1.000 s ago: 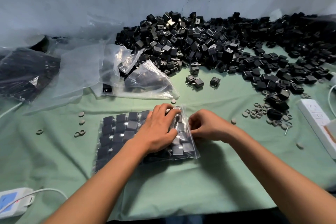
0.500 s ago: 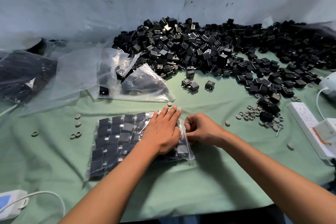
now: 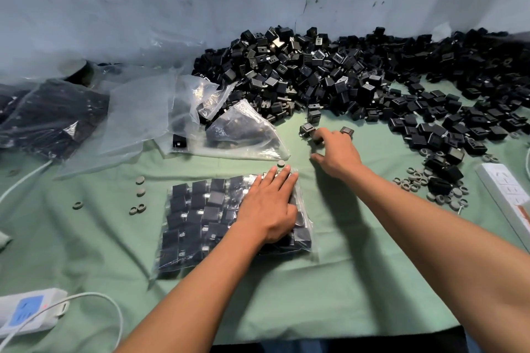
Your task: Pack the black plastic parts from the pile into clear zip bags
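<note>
Head view: pile [image 3: 358, 80] of black plastic parts banked along the wall on the green cloth [image 3: 329, 281]; nearer, a filled clear zip bag [image 3: 206, 218], parts in rows, pinned by the flat, straight-fingered left hand [image 3: 268, 209], presumably to steady it; right hand [image 3: 334, 152], fingers spread, reaches a stray part [image 3: 307, 129], nothing gripped

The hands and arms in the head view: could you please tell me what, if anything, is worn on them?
Nothing is worn on either. The left hand and right hand are bare, with no gloves, rings or watch showing. Both forearms are bare up to the frame edge, with no sleeve in view.
</note>
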A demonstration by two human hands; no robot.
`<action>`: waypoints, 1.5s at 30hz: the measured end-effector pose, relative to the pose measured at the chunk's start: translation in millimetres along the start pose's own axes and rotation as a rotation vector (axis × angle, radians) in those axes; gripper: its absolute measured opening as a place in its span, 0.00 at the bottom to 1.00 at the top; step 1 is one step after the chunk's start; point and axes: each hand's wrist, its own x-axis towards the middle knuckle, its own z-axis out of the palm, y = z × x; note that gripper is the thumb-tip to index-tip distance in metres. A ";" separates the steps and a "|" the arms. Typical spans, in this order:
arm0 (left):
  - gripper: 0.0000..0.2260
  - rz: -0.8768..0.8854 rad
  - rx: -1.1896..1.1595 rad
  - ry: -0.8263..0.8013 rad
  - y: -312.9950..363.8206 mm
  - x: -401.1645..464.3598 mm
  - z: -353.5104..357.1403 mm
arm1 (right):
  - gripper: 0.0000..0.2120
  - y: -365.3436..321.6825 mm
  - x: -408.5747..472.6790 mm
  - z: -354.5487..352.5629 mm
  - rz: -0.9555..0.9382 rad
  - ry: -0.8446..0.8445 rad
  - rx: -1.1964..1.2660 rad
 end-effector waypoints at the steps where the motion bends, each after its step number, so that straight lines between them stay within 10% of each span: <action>1: 0.31 -0.003 -0.002 0.002 -0.5 -0.3 -0.1 | 0.12 -1.0 -2.3 1.0 -0.001 0.056 0.016; 7: 0.31 -0.004 -0.025 -0.001 -1.2 -0.3 -1.5 | 0.13 15.0 -18.2 6.8 0.068 0.290 0.094; 12: 0.30 -0.007 -0.016 -0.016 -1.0 -0.3 -1.8 | 0.29 17.9 -3.4 8.1 -0.115 0.024 -0.022; 18: 0.30 -0.010 -0.039 -0.015 -3.2 0.9 1.1 | 0.14 6.5 -2.3 5.5 -0.109 0.071 0.150; 26: 0.29 -0.047 -0.365 -0.022 -5.2 13.1 -25.9 | 0.19 0.9 -66.2 5.0 -0.174 -0.018 0.204; 32: 0.28 0.167 -0.110 -0.121 -10.9 41.2 -54.7 | 0.25 5.0 -79.1 -20.3 -0.328 -0.367 0.087; 45: 0.07 0.357 0.178 -0.091 -10.4 63.7 -57.6 | 0.16 20.4 -88.3 -7.4 -0.283 -0.126 0.328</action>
